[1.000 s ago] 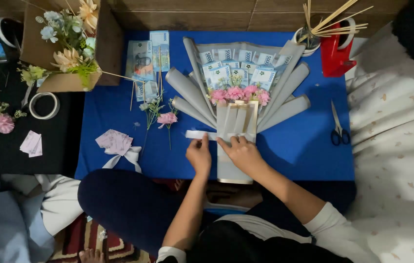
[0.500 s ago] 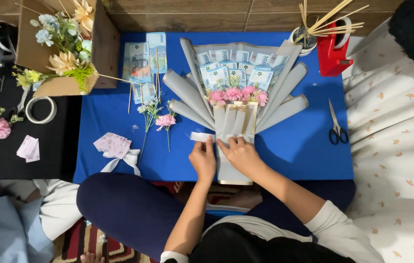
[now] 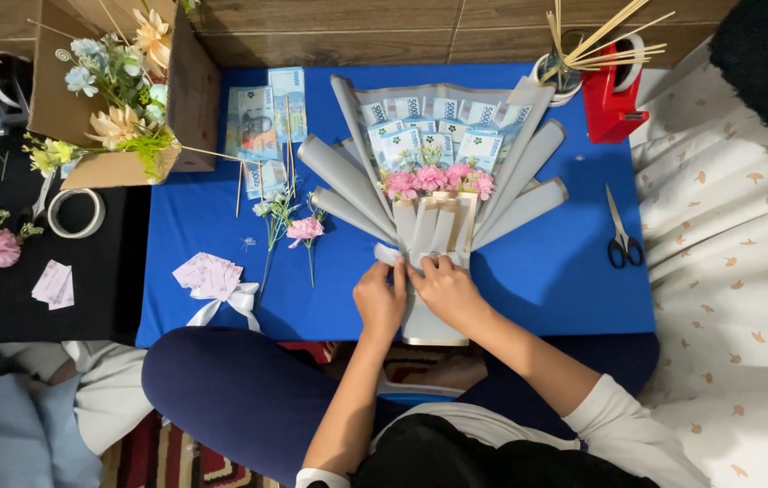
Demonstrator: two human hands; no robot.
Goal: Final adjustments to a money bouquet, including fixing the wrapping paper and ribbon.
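A bouquet [image 3: 438,181] of folded banknotes and pink flowers, wrapped in grey paper, lies on the blue table [image 3: 546,280] with its stem toward me. My left hand [image 3: 380,300] grips the neck of the wrap from the left, with a short white strip [image 3: 387,254] showing above its fingers. Pressed against the same neck from the right is my right hand [image 3: 448,291]. Both hands touch each other over the grey stem, and the lower stem is hidden beneath them.
Loose pink flower stems [image 3: 304,233] and banknotes [image 3: 262,122] lie left of the bouquet. Scissors [image 3: 621,235] rest at the right, a red tape dispenser [image 3: 614,90] and a cup of skewers [image 3: 569,68] behind. A flower box [image 3: 117,90], tape roll [image 3: 75,212] and white-bowed paper bundle [image 3: 212,280] stay left.
My hands have closed in together on the bouquet's neck, and the white strip that stuck out to the left is now drawn in under my left fingers.
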